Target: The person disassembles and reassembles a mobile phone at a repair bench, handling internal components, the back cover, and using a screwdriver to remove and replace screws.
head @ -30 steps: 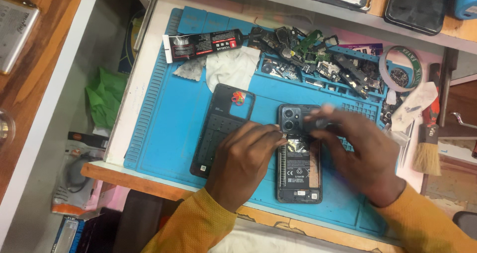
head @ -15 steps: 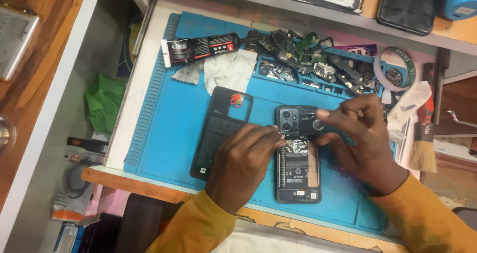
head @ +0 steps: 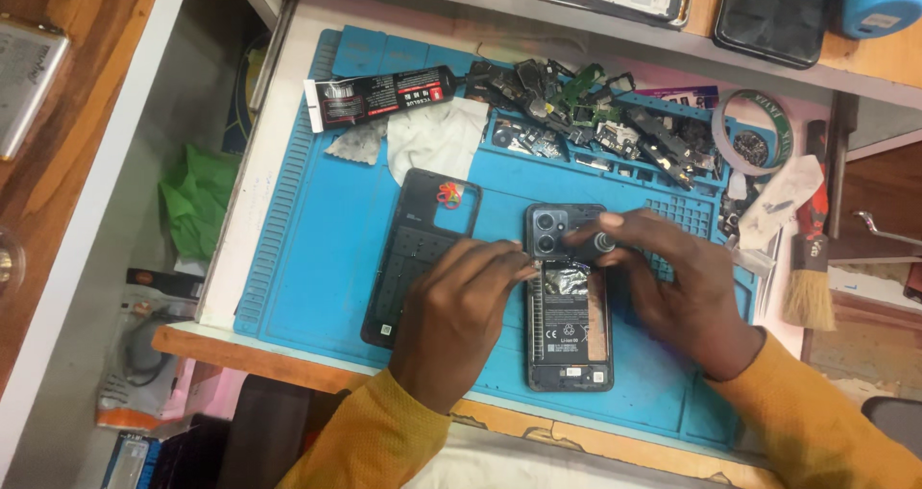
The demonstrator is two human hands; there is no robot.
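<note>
Opened phone (head: pixel 569 316): laid flat on the blue work mat (head: pixel 327 258), back cover off, battery and camera module exposed; it is found near the mat's front edge, between the two hands.

Left hand (head: pixel 456 321): rested on the mat just left of the phone, fingers curled, with the fingertips (head: pixel 519 270) pressed against the phone's left edge near the camera module (whether anything small is pinched between them cannot be told).

Right hand (head: pixel 687 292): placed over the phone's upper right side; a small dark round-ended tool (head: pixel 603 246) is gripped between thumb and forefinger, just right of the camera lenses.

Back cover (head: pixel 418 258): a black shell laid flat on the mat just left of the left hand, inner side up, with a small red piece (head: pixel 448 195) at its camera cut-out.

Glue tube (head: pixel 384 95): a black tube laid across the mat's far left corner, beside a white cloth (head: pixel 437 138).

Spare parts (head: pixel 595 114): a pile of dark small components is gathered along the mat's far edge.

Tape roll (head: pixel 754 134): set at the far right, well apart from the phone.

Brush (head: pixel 810 278): laid off the mat's right side.
</note>
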